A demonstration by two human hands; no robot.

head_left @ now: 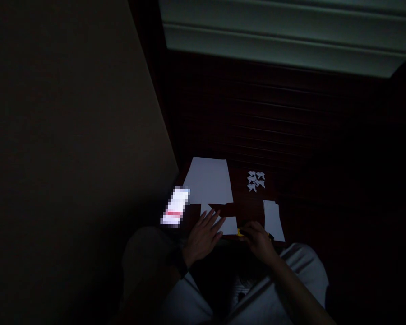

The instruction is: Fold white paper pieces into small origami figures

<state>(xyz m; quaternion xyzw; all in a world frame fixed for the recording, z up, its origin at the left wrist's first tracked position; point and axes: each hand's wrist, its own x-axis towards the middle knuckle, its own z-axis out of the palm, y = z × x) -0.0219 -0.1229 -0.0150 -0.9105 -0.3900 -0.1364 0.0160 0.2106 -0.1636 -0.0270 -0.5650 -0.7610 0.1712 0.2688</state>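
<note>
The scene is very dark. My left hand (203,235) lies flat with fingers spread on a small piece of white paper (228,225) on a dark wooden surface (246,210). My right hand (259,239) is curled closed around a small tool with a yellow part (240,232), beside that paper. A larger white sheet (210,180) lies further away, and a narrow white sheet (274,219) lies to the right of my right hand.
Several small folded white paper pieces (256,180) sit in a cluster at the back. A lit phone screen (175,206) lies at the left. A plain wall (71,135) stands to the left and dark wooden panelling (274,113) behind. My legs are below.
</note>
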